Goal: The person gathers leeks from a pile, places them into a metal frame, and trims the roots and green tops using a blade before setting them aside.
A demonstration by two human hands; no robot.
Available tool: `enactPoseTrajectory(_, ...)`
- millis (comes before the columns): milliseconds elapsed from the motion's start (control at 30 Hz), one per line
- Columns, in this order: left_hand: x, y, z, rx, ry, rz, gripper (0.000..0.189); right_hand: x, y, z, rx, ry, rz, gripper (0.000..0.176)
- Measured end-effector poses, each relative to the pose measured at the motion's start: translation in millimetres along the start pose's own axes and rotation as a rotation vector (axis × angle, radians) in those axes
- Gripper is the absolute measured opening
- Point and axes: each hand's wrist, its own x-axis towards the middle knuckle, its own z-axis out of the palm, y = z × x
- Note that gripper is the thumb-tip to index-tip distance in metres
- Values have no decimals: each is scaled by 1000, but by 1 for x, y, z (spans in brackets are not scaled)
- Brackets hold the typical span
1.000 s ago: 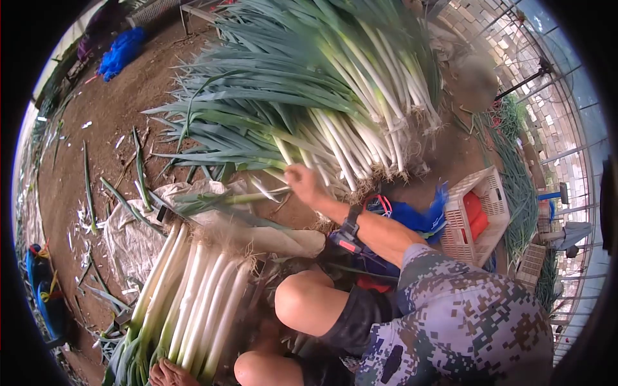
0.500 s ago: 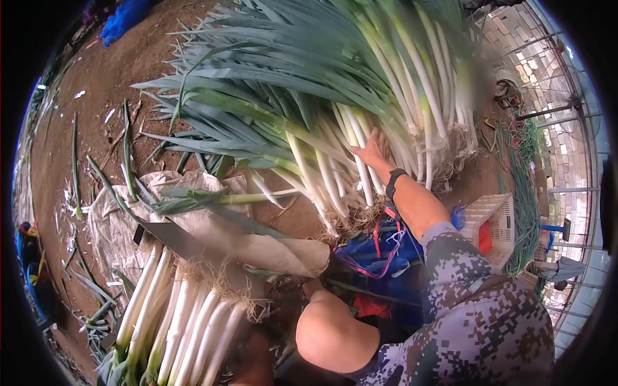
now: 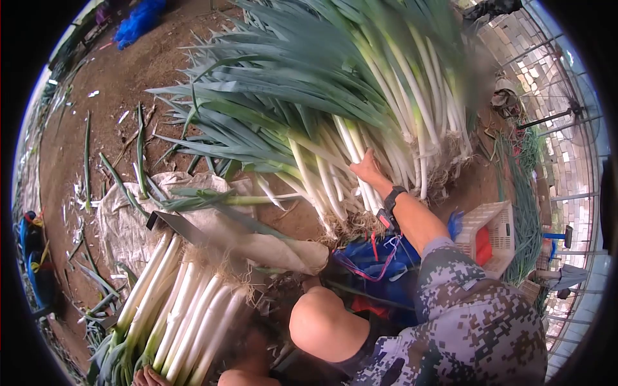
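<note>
right hand [image 3: 368, 168] lower among piled leeks [image 3: 386, 109]

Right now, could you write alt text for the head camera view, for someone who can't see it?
A person's right hand reaches into the white stalks of a big leek pile on bare soil. A tidy leek bundle lies by their knee, a white crate at right.

The right arm [image 3: 412, 222] extends forward, forearm bare, the right hand [image 3: 368, 168] back-uppermost with fingers curled under and out of sight; the left hand [image 3: 147, 376] sits low at frame edge, only fingertips showing, grip undetermined.
</note>
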Motion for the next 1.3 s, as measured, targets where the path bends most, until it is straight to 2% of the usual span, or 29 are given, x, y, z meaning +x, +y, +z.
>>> enactPoseTrajectory(67, 5, 13, -8, -74, 40, -44, 30, -40, -16, -20, -20, -75, 24, 73)
enactPoseTrajectory(100, 7, 18, -13, -102, 48, -65, 30, -30, 15, 9, 4, -21, -76, 84)
enactPoseTrajectory(167, 10, 35, -33, -128, 31, -107, 28, -60, 25, 10, 13, -112, -47, 87)
enactPoseTrajectory(267, 11, 39, -28, -159, 106, -118, 27, -132, 53, 10, 28, -211, -107, 78)
enactPoseTrajectory(300, 11, 40, -30, -144, 36, -139, 25, -156, 71, 12, 77, -271, -110, 76)
enactPoseTrajectory(333, 12, 44, -37, -158, -12, -156, 25, -179, 91, 19, 113, -246, -131, 79)
enactPoseTrajectory(367, 13, 45, -39, -172, -10, -161, 25, -204, 100, 10, 51, -330, -65, 78)
enactPoseTrajectory(533, 16, 53, -46, -214, -5, -188, 25, -279, 178, -45, -40, -393, -122, 74)
enactPoseTrajectory(567, 16, 54, -41, -210, 34, -193, 25, -301, 161, -83, 33, -451, -61, 71)
enactPoseTrajectory(600, 17, 55, -47, -215, 27, -206, 25, -301, 193, -83, -80, -386, -144, 66)
enactPoseTrajectory(767, 17, 55, -44, -204, 60, -195, 28, -359, 224, -162, -17, -421, -257, 52)
enactPoseTrajectory(800, 16, 56, -44, -212, 106, -180, 29, -362, 245, -167, 75, -460, -378, 45)
enactPoseTrajectory(867, 17, 58, -47, -214, 133, -204, 29, -407, 213, -201, 464, -692, -189, 36)
enactPoseTrajectory(900, 15, 57, -50, -183, 147, -176, 29, -425, 207, -215, 491, -755, -139, 38)
enactPoseTrajectory(933, 15, 58, -51, -197, 134, -176, 30, -451, 193, -229, 672, -785, -13, 48)
enactPoseTrajectory(967, 14, 58, -51, -210, 136, -174, 30, -469, 190, -240, 719, -816, 50, 57)
enactPoseTrajectory(1033, 16, 58, -51, -242, 93, -187, 34, -503, 181, -261, 823, -878, 78, 64)
enactPoseTrajectory(1200, 19, 61, -52, -235, 42, -219, 36, -561, 140, -299, 893, -832, -100, 79)
enactPoseTrajectory(1300, 21, 62, -37, -237, 132, -222, 36, -565, 110, -306, 833, -733, -317, 83)
